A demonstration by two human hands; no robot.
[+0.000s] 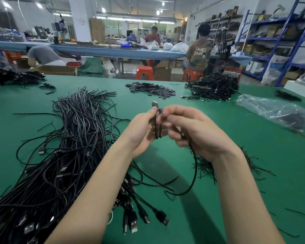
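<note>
Both hands are raised over the green table (218, 120), working on one black USB cable (195, 175). My left hand (142, 132) pinches the folded cable just below its metal plug (154, 103), which sticks up above the fingers. My right hand (194, 131) has its fingers curled round the same cable, and the rest of it loops down onto the table between my forearms. A big loose heap of black USB cables (72, 147) lies to the left, plugs toward me.
A pile of small black strips (151, 88) and a stack of bundled cables (214, 87) lie at the far side. A clear plastic bag (273, 110) lies at right, thin black ties (206, 166) under my right wrist. People sit at benches beyond.
</note>
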